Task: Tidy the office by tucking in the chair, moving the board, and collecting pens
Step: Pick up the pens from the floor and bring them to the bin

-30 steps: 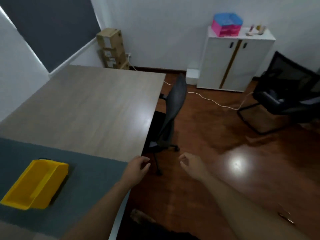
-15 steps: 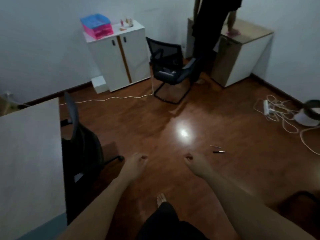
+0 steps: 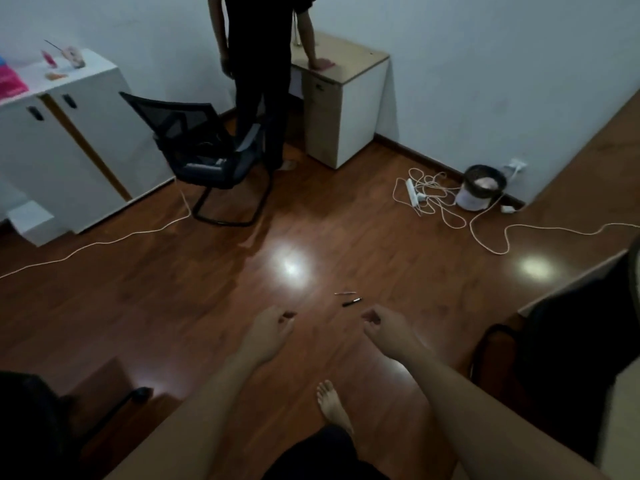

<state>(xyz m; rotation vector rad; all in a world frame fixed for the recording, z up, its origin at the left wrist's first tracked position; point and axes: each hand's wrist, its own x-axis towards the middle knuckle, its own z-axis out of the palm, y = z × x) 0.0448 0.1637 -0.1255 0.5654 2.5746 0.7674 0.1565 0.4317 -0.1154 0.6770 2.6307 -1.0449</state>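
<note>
Facing two pens (image 3: 352,302) lying on floor (image 3: 207,289), not collecting yet; holding left grip (image 3: 272,332) and right grip (image 3: 384,329) loosely curled, gripping nothing (seeing no board).

Glossy wooden floor (image 3: 173,306) is reflecting light; a white cabinet (image 3: 79,143) and a wood-topped pedestal (image 3: 360,109) are standing against pale walls (image 3: 502,64).

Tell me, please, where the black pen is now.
In the head view, the black pen lies on the floor right of centre, beside a paler pen, just beyond the right hand.
</note>
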